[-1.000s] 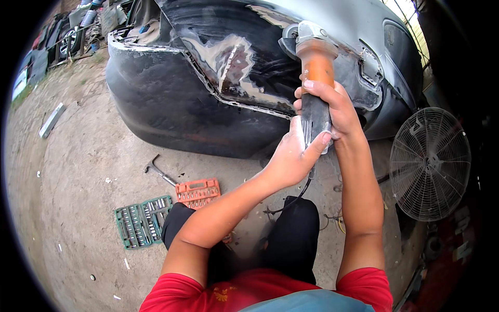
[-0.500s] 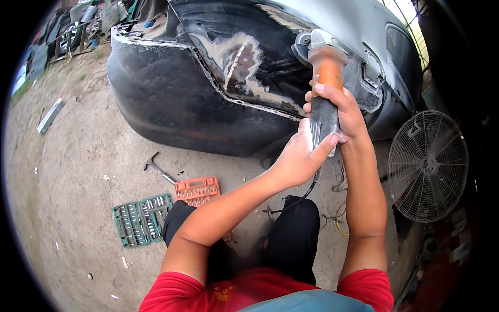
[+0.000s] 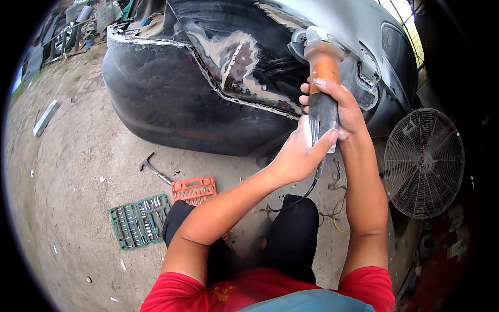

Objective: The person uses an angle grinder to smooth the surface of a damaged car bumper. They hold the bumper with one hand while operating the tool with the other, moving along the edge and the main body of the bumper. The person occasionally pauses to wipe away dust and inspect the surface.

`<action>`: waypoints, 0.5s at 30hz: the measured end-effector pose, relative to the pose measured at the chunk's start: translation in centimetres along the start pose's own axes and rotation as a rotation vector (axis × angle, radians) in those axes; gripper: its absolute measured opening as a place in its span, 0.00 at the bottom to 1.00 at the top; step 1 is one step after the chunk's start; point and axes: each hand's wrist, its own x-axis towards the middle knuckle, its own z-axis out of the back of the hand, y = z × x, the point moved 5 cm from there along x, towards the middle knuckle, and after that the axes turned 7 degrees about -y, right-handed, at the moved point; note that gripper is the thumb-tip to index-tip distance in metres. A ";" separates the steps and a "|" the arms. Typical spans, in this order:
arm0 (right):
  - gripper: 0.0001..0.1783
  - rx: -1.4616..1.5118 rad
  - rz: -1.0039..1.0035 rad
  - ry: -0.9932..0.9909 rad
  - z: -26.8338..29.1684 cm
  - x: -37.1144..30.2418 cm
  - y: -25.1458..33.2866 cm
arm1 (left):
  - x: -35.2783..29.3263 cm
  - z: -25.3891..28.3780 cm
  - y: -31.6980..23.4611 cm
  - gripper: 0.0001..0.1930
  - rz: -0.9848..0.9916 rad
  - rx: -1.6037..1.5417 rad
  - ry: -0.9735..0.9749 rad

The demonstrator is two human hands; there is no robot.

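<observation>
Both my hands are wrapped round an orange and black angle grinder (image 3: 325,70), its head up against the rear side panel of a dark, partly stripped car (image 3: 171,104). My right hand (image 3: 345,106) grips the upper body of the tool from the right. Lower down, my left hand (image 3: 301,151) holds the black rear end, its thumb across it. White dust coats the fingers. The disc is mostly hidden behind the grinder's head. Left of the grinder, a bare, filler-edged patch (image 3: 236,62) shows on the panel. A black cord (image 3: 306,193) hangs from the tool's rear end.
A large wire-caged fan (image 3: 423,163) stands at the right. On the concrete floor at the left lie a hammer (image 3: 155,169), an orange bit case (image 3: 194,189) and an open green socket set (image 3: 138,222). A pale metal bar (image 3: 46,118) lies farther left. Scrap parts fill the far left corner.
The whole view has shifted slightly, with the car, fan and floor tools now a little farther left. Both hands keep their hold on the grinder, which stays against the panel.
</observation>
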 end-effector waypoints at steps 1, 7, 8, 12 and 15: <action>0.24 0.064 -0.015 -0.018 0.3 0.1 -0.2 | 0.0 -0.1 0.1 0.40 0.023 -0.030 0.023; 0.25 0.083 -0.029 0.075 0.6 1.0 -0.2 | 0.4 -0.3 0.4 0.43 -0.004 -0.077 0.030; 0.24 0.094 -0.026 0.057 0.9 1.0 -0.3 | 0.4 -0.5 0.7 0.44 -0.019 -0.085 0.031; 0.24 0.074 -0.005 -0.015 1.6 1.3 -0.4 | 0.8 -0.8 1.5 0.44 0.071 -0.116 0.122; 0.24 0.004 0.009 0.036 1.2 1.1 0.4 | 0.9 -0.8 0.6 0.44 -0.020 -0.110 0.069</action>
